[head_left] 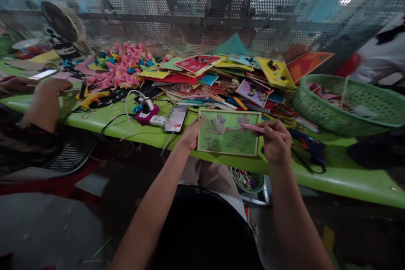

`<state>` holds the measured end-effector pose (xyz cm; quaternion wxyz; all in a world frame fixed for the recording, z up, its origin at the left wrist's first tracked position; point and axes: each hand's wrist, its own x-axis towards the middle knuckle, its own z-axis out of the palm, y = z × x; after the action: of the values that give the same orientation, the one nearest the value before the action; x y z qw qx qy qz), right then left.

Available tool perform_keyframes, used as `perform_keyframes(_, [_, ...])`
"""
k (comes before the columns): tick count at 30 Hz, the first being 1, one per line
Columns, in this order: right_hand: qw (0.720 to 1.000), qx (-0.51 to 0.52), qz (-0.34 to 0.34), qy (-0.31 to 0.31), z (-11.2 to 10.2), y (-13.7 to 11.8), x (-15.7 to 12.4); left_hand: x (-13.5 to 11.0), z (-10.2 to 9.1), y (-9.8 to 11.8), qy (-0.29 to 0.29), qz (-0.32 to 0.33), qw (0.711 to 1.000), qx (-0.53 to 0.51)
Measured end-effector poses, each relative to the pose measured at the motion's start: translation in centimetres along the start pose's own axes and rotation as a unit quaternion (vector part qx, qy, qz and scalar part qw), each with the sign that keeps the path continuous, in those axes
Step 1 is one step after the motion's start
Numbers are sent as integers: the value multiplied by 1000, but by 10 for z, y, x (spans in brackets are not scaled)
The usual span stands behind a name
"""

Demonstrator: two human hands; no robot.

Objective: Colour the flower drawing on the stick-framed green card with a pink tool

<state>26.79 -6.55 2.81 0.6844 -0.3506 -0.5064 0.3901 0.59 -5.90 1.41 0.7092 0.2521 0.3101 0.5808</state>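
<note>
A green framed card [228, 133] with pink and outlined flowers lies on the bright green table [341, 173] in front of me. My left hand [190, 135] grips its left edge, thumb on top. My right hand [276, 141] is closed round a thin pink strip [257, 128] that reaches over the card's right side.
A heap of coloured cards [221, 69] and pink paper flowers [122, 65] covers the table's far side. A green basket [348, 103] stands at the right, a blue glue gun [311, 147] beside my right hand. A phone [175, 119] and power strip [147, 114] lie left. Another person's arm [42, 101] rests at far left.
</note>
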Motion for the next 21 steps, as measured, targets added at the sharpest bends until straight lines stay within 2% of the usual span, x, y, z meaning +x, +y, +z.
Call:
perform_keyframes(7, [1000, 7, -1, 17, 0, 3, 2, 2, -2, 0, 4, -15, 1000, 0])
perform_keyframes(13, [997, 17, -24, 68, 1, 5, 5, 6, -4, -3, 5, -23, 1000, 15])
perform_keyframes(21, [993, 64, -7, 103, 0, 8, 12, 12, -3, -4, -13, -54, 998, 39])
